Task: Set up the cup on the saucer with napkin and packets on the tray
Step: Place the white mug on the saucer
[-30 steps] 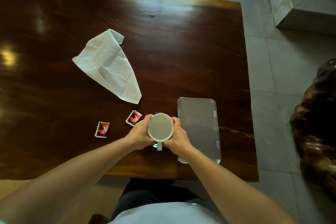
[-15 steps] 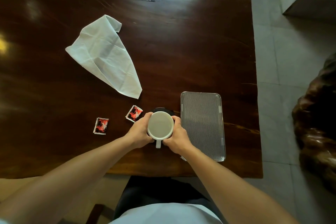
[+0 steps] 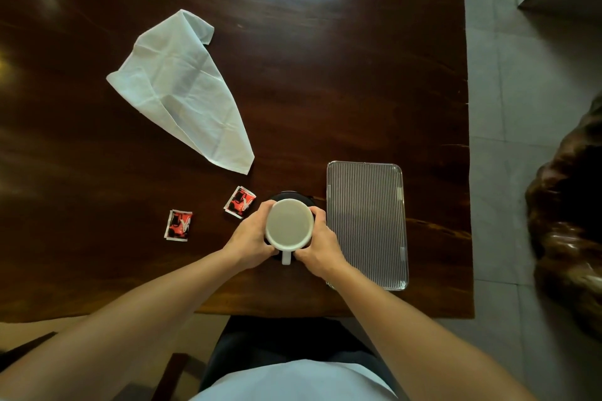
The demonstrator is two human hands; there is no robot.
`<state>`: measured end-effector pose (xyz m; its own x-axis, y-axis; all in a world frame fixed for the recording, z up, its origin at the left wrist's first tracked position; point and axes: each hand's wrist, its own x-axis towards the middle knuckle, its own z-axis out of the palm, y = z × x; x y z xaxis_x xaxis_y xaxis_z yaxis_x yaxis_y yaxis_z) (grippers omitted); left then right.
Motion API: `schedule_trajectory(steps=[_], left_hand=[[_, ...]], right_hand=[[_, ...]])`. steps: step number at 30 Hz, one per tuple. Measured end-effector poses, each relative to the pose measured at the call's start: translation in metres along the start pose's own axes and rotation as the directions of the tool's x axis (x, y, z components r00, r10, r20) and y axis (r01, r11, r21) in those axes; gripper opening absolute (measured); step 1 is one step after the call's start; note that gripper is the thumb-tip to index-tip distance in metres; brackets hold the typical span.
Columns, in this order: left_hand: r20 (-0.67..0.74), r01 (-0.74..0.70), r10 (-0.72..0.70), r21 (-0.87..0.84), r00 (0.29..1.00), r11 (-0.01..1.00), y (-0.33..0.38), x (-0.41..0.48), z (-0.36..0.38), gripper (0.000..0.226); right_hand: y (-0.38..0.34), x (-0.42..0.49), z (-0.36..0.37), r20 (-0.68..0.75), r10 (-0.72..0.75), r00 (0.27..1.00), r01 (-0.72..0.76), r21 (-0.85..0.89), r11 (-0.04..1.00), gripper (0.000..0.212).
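From the head camera I see both bare forearms reaching in from the near edge of the table (image 3: pixel 325 75), meeting at a white cup (image 3: pixel 289 223). My left hand (image 3: pixel 249 242) wraps the cup's left side and my right hand (image 3: pixel 317 246) wraps its right side, fingers curled round the wall and thumbs toward me, so both hands are closed on it. The cup's handle points back toward the near edge, between the two thumbs. Beneath the cup a dark saucer (image 3: pixel 290 195) shows only as a thin arc past the far rim; I cannot tell whether the cup is resting on it or held just above.

Two small red, black and white packets lie to the left, one (image 3: pixel 240 202) just beside my left fingers, the other (image 3: pixel 178 225) further left. Their printing is too small to read.

A ribbed clear tray (image 3: pixel 366 205) sits just right of my right hand, near the table's right edge, its long side running away from me; my right wrist covers its near left corner. A creased white napkin (image 3: pixel 182 91) lies unfolded toward the table's middle left, well apart from the tray. A grey tiled floor (image 3: pixel 521 107) runs along the right.
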<state>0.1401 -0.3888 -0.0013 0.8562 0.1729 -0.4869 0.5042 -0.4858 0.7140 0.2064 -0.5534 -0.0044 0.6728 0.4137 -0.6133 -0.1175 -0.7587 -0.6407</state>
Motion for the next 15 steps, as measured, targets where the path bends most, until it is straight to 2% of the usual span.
schedule_trajectory(steps=[15], left_hand=[[0.01, 0.046, -0.047, 0.035, 0.999, 0.998, -0.0023, 0.0019, 0.002, 0.093]], right_hand=[[0.0029, 0.0006, -0.0039, 0.013, 0.007, 1.0, -0.007, -0.002, 1.0, 0.091]])
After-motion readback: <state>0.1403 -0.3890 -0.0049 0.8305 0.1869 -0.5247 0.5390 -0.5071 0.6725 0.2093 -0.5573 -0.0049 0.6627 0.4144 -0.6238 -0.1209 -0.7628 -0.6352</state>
